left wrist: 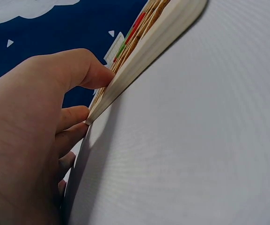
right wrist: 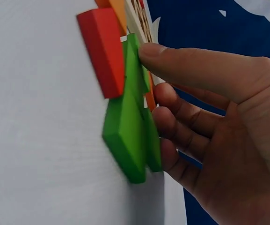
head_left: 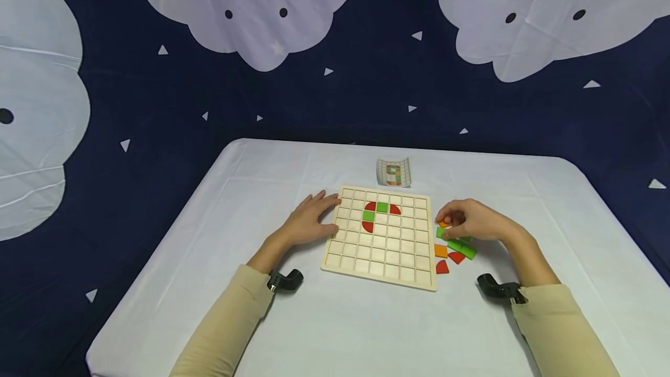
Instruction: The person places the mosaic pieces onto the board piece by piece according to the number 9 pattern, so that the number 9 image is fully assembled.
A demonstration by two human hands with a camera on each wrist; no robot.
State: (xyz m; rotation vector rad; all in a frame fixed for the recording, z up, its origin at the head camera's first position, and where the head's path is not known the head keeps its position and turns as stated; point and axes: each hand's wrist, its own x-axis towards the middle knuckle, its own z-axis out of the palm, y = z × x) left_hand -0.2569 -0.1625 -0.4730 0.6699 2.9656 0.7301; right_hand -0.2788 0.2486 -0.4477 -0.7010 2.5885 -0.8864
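Note:
My left hand rests at the left edge of a pale wooden grid board, fingers spread along it. In the left wrist view, the thumb touches the board's rim. Red quarter-round pieces and green squares lie in the upper cells. Right of the board, my right hand hovers low over loose pieces with bent fingers. Its thumb touches or nearly touches a green piece. An orange piece lies by the fingertips, partly hidden; no clear grip on it shows.
A small printed pattern card lies behind the board. Below the right hand are a green strip of pieces, an orange square and a red quarter-round. White cloth covers the table; a dark cloud-print curtain hangs behind.

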